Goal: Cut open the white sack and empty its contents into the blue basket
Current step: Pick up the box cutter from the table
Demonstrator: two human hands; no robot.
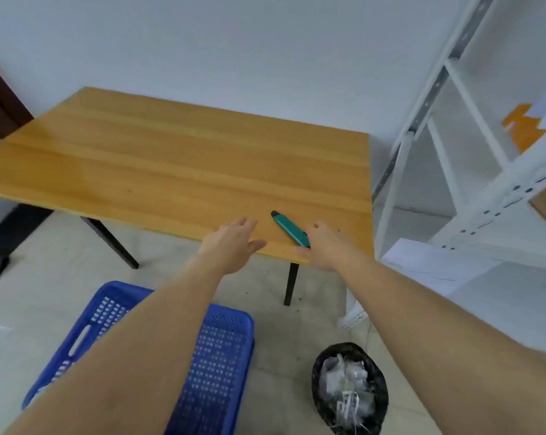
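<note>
A green utility knife (286, 226) lies on the wooden table (171, 164) near its front right corner. My right hand (323, 244) rests over the table edge, touching the knife's near end, fingers loose. Just left of the knife, my left hand (234, 243) hovers flat over the table edge, fingers spread, holding nothing. The blue basket (224, 365) stands on the floor below my left forearm, which covers part of it. No white sack is in view.
A black-lined waste bin (348, 387) full of crumpled scraps sits on the floor to the right of the basket. White metal shelving (453, 152) stands at the right, close to the table's side. Black table legs (292, 284) reach the floor.
</note>
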